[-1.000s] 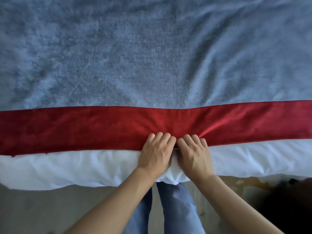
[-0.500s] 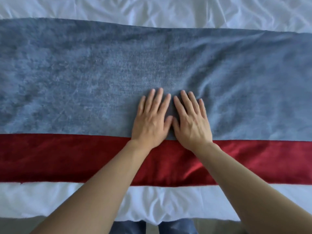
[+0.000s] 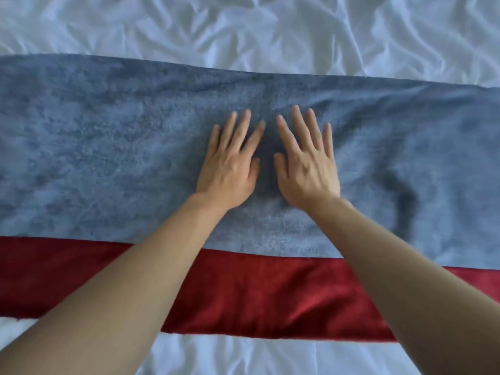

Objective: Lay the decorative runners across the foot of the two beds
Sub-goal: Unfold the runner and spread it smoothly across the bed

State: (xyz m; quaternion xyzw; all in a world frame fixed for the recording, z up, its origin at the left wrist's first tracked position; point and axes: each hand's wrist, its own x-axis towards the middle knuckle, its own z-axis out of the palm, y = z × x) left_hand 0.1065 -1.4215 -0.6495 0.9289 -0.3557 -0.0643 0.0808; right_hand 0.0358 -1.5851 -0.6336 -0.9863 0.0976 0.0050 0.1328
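I count two runners across one white bed (image 3: 270, 28), one blue-grey runner (image 3: 108, 147) and one red runner (image 3: 243, 296) nearer me, with my left hand (image 3: 230, 169) and right hand (image 3: 305, 169) flat, fingers straight, on the blue-grey one.

One blue-grey runner (image 3: 108, 158), one red runner (image 3: 243, 293), one white bed sheet (image 3: 270, 31), two hands, left hand (image 3: 230, 169), right hand (image 3: 308, 169)

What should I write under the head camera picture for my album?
Two flat hands, left hand and right hand, press on the blue-and-red runner across the white bed.
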